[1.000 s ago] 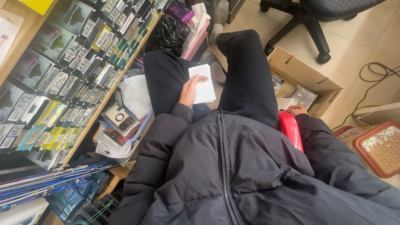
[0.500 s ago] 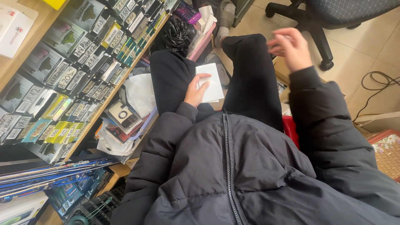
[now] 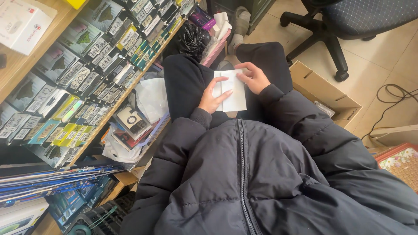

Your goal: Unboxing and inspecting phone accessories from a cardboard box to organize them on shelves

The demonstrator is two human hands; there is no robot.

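A seated person in a dark padded jacket [image 3: 270, 174] holds a flat white packet [image 3: 230, 90] on the lap, across black trousers [image 3: 187, 82], with both hands at work on it. The left hand [image 3: 212, 98] lies along the packet's left edge, thumb under and fingers [image 3: 223, 81] spread loosely over its face, so the grip is light rather than clenched. The right hand [image 3: 254, 77] meets the packet at its upper right corner, fingers curled onto the edge in a pinch; how tightly it holds cannot be told from here.

The packet looks whole and flat: no flap is lifted, nothing has been drawn out of it, and no contents show beside it. As a judgement, the handling is at an early stage, with the packet picked up and steadied but whatever opening or sorting it calls for not yet done.

Left of the packet runs a wooden shelf [image 3: 26, 65] lined with rows of small boxed goods, and below those a heap of loose papers and packets [image 3: 130, 126]. Right of the packet an open cardboard box [image 3: 326, 93] sits on the tiled floor [image 3: 383, 56], with a wheeled office chair [image 3: 335, 26] beyond it. Further right of the packet a black cable [image 3: 392, 93] trails on the floor, and a red-rimmed patterned tray [image 3: 402, 163] shows at the frame's edge.
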